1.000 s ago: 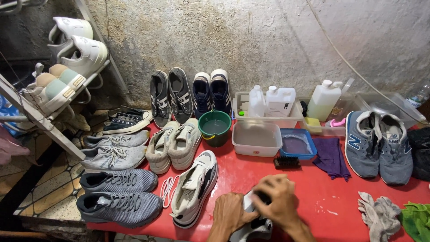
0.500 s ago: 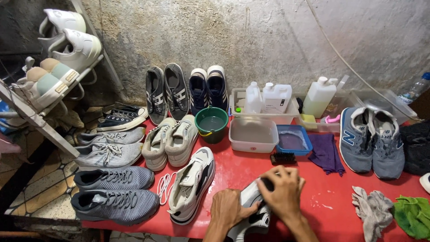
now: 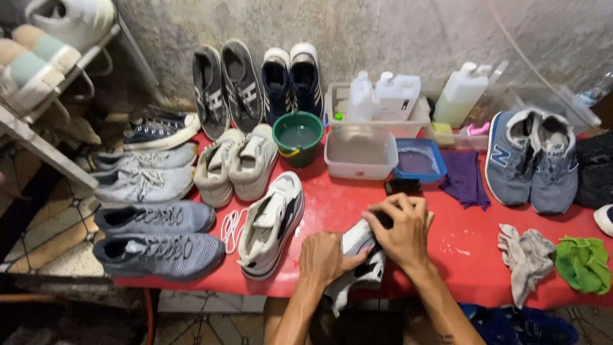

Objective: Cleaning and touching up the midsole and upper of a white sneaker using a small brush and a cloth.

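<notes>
At far left, a rack (image 3: 38,137) carries pale shoes; below it, 4 grey sneakers (image 3: 153,220) lie at the edge of the red table (image 3: 472,255). A white-and-black sneaker (image 3: 271,223) rests beside loose laces (image 3: 231,227). The left hand (image 3: 325,255) presses its fingers closed on a white shoe (image 3: 357,265) at the table's near edge, steadying it. The right hand (image 3: 402,230) curls tight over the same shoe, gripping something dark; what it is cannot be told. Behind sit a green bucket (image 3: 298,136), a clear tub (image 3: 361,154), a blue tray (image 3: 418,161) and a black brush (image 3: 402,186). Rightward lie a purple cloth (image 3: 466,179), 2 blue-grey sneakers (image 3: 533,160) and grey and green rags (image 3: 555,255).
</notes>
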